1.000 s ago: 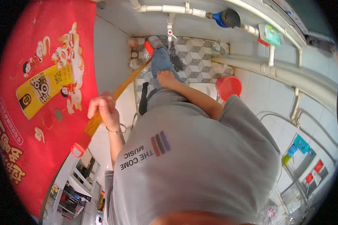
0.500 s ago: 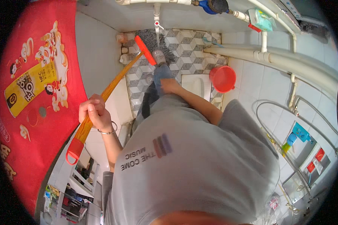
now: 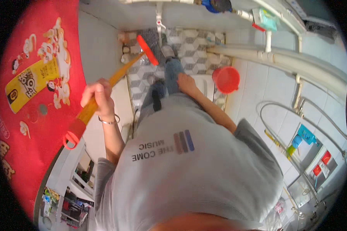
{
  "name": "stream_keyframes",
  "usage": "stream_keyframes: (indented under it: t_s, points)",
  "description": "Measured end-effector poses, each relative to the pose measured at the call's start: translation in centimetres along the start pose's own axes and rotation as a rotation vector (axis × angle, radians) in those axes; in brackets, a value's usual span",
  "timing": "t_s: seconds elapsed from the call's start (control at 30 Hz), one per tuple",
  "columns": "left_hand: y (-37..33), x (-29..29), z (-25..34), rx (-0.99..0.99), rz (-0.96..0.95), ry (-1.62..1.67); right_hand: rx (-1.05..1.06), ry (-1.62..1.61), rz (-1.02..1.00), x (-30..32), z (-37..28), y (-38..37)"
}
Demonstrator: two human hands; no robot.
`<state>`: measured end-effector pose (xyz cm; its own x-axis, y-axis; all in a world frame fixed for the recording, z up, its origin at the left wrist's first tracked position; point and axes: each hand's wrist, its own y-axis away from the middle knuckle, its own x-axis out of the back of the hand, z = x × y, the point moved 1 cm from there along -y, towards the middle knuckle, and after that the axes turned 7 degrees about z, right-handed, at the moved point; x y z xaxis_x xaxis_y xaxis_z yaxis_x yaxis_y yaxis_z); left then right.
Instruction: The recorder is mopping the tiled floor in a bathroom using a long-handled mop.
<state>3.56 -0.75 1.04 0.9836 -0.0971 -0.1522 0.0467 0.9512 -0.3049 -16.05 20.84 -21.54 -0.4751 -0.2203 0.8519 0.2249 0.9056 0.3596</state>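
My left hand is wrapped round the wooden handle of a mop, close to its red end cap with a hanging loop. The handle slopes down and away to a red crossbar near the floor. Dark grey shaggy strands lie beyond the bar, beside my shoe. My right hand presses on my blue trouser leg near the knee. Its fingers look curled, and whether they grip the cloth is hidden.
A red bucket stands right of a white squat toilet on the patterned tile floor. White pipes run along the right wall. A red printed cover is close on the left. A tap pipe descends ahead.
The handle's capped end has swung up and slightly left in view with my left hand. My right hand and leg have shifted right. The view has shifted a little too.
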Motion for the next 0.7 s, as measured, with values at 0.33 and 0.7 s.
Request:
stream_keyframes:
  t_s: [0.33,0.7]
  points:
    - [0.2,-2.5,-0.5,-0.002,0.028,-0.086,-0.057,-0.085,-0.065,1.0,3.1,-2.1]
    - [-0.5,-5.7,-6.8,0.37,-0.171,-0.179,-0.111,-0.135,-0.027,-2.1,4.4,1.4]
